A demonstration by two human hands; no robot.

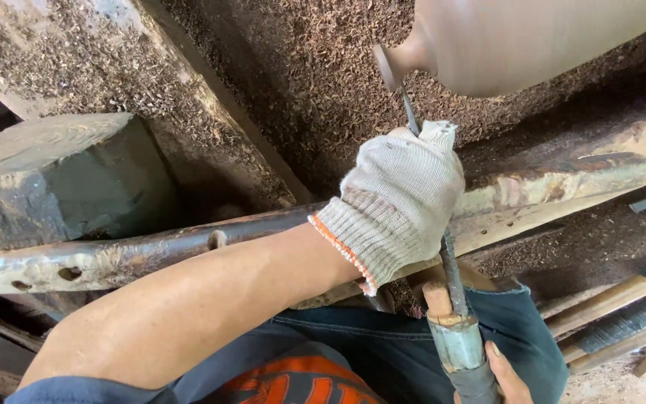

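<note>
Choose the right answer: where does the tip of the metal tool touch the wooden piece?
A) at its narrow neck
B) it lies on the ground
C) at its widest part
A: the left hand in a knit glove guides the metal tool, whose tip meets the narrow neck of the wooden piece.

Your view is lit by even daylight, bright on the glove (398, 196) and forearm. The vase (517, 41) is smeared by motion blur. Deep shadow fills the left edge.
</note>
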